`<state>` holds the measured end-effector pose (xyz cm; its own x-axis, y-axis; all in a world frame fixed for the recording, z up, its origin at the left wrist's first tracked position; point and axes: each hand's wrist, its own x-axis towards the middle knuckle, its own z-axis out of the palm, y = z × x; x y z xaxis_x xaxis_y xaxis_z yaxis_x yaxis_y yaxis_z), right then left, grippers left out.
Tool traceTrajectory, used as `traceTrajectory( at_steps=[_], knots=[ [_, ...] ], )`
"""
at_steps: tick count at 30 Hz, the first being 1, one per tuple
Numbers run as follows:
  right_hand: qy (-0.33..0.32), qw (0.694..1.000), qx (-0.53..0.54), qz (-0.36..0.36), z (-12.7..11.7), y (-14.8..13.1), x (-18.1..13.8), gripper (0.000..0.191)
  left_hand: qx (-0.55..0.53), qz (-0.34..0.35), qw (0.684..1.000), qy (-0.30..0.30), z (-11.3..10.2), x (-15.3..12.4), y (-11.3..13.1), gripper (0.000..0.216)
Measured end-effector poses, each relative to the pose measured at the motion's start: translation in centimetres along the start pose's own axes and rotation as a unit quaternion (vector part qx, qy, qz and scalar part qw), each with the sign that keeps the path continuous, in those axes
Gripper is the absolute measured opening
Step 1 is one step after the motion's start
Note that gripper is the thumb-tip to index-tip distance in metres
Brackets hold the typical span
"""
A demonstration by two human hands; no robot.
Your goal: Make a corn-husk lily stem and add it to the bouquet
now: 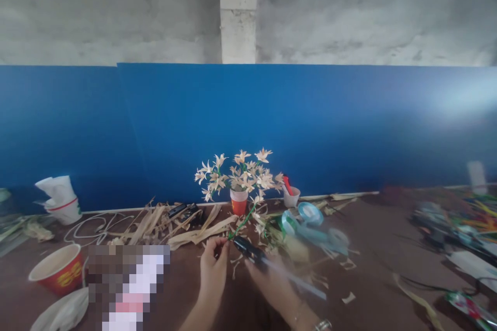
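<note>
Between the thumb and fingers of my left hand [215, 264] is the lower end of a green-wrapped flower stem [243, 222]. It slants up to the right, with a pale husk-like bloom [259, 197] near its top. My right hand [275, 285] grips a black glue gun [248, 249], blurred in part. A long translucent glue stick [301, 280] juts out of its rear end toward the lower right. The gun's tip is beside the stem's lower end; whether they touch I cannot tell. Behind, a red paper cup [238, 204] holds several finished pale flowers [248, 173].
Dried husk strips [151, 225] lie left of centre. Rolls of clear bluish tape [310, 214] and a white cup [291, 197] with a red-handled tool are to the right. A red paper bowl [58, 271] stands at left. A blue partition [186, 124] closes off the table's back.
</note>
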<state>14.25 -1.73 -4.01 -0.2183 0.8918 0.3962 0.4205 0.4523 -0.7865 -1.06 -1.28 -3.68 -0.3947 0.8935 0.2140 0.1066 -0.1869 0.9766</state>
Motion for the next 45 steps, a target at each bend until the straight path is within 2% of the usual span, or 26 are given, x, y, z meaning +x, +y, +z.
traceTrajectory(
  at_steps=[8,13,26,32,38,43,45],
  knots=[
    [0.015,0.998,-0.060,-0.008,0.7,1.3,-0.2,0.025,0.000,-0.004,1.000,0.006,0.0,-0.1,0.4,0.026],
    [0.024,0.997,-0.066,-0.025,0.6,1.3,-0.2,0.026,0.006,0.002,1.000,0.007,0.0,-0.1,0.2,0.022],
    [0.026,0.998,-0.051,0.006,0.8,1.0,-0.6,0.027,0.015,0.015,0.999,0.025,0.1,-0.1,0.3,0.020],
    [0.013,0.999,-0.044,0.005,0.7,0.7,-0.5,0.025,0.010,0.002,1.000,0.022,0.1,-0.2,0.7,0.020],
    [0.012,0.999,-0.033,-0.006,0.6,0.5,-0.4,0.027,0.029,0.018,0.999,0.011,0.0,-0.1,0.1,0.016],
    [-0.034,0.999,-0.004,-0.004,0.5,0.2,-0.3,0.028,0.033,0.027,0.999,0.008,0.0,-0.1,0.0,0.016],
    [-0.032,1.000,-0.001,0.001,0.4,0.1,-0.3,0.026,0.041,0.026,0.999,0.015,0.0,0.0,0.1,0.015]
  ],
)
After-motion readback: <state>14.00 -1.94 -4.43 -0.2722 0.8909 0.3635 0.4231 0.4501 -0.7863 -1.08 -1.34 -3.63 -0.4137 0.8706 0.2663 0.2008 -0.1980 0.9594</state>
